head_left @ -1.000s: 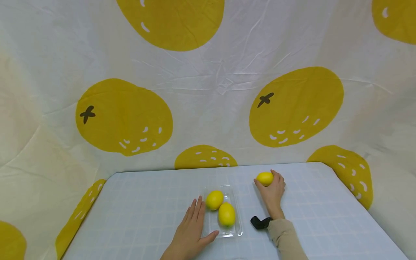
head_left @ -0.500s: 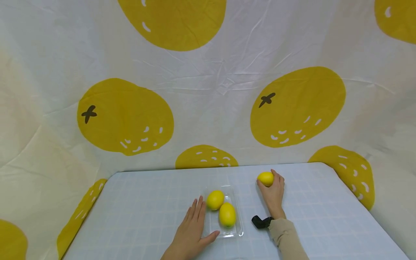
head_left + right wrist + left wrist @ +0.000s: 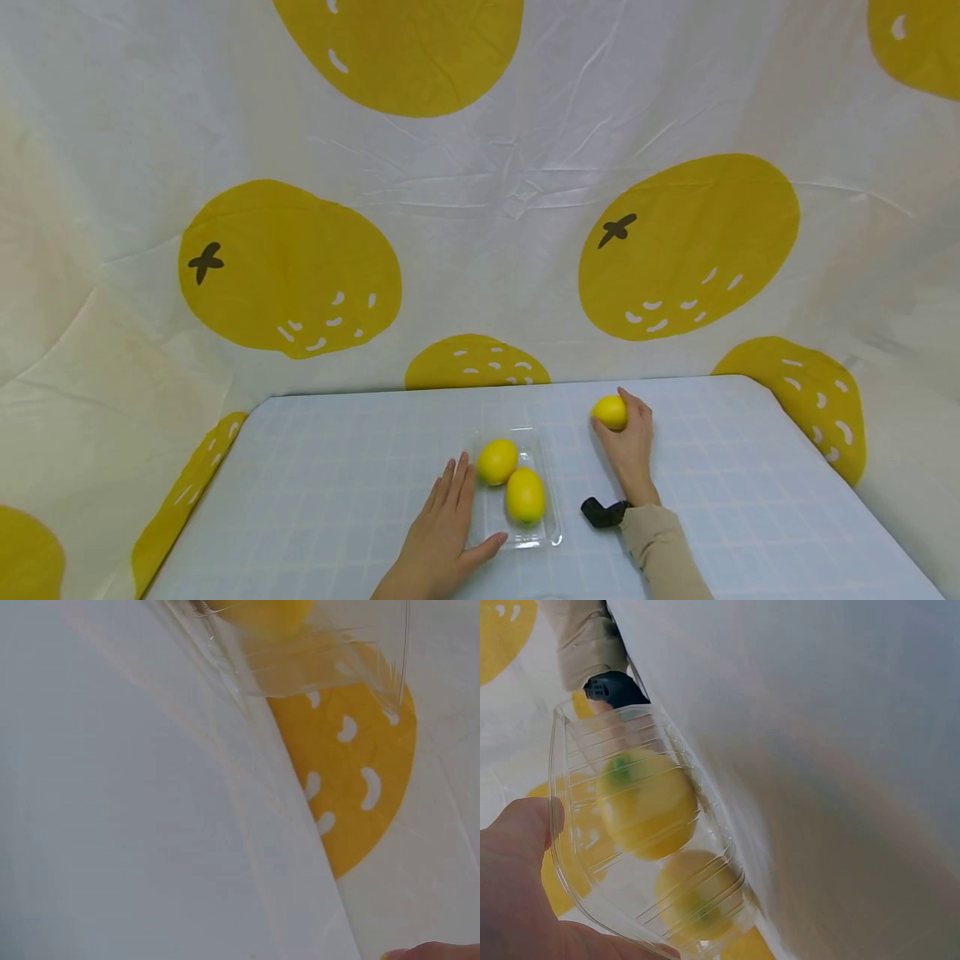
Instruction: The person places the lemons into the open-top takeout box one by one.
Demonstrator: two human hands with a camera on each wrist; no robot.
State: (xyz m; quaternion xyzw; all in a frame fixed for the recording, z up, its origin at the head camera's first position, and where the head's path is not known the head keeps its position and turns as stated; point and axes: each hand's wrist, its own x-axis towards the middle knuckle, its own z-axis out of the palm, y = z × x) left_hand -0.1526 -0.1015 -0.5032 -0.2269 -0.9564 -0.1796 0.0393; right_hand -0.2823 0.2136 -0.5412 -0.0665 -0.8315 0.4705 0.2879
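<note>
A clear plastic container [image 3: 552, 500] lies on the table with two yellow lemons in it, one lemon [image 3: 497, 462] at the back left and another lemon [image 3: 525, 496] nearer the front. My left hand [image 3: 438, 533] rests along the container's left side, fingers straight and thumb spread at the front edge. The left wrist view shows the thumb [image 3: 536, 821] touching the rim. Towards the back of the table, right of the container, my right hand [image 3: 632, 442] pinches a third lemon [image 3: 609, 412] between thumb and fingers. In the right wrist view only a fingertip [image 3: 435, 951] shows.
A pale blue checked cloth [image 3: 337, 483] covers the table. Behind it hangs a white curtain [image 3: 480, 275] printed with large yellow fruit. A black wrist camera [image 3: 602, 512] sits at the right wrist, beside a beige sleeve [image 3: 660, 542].
My right hand has shifted very slightly left, and the lemon in its fingers is turned a little. The left hand, the container and its two lemons stay in place.
</note>
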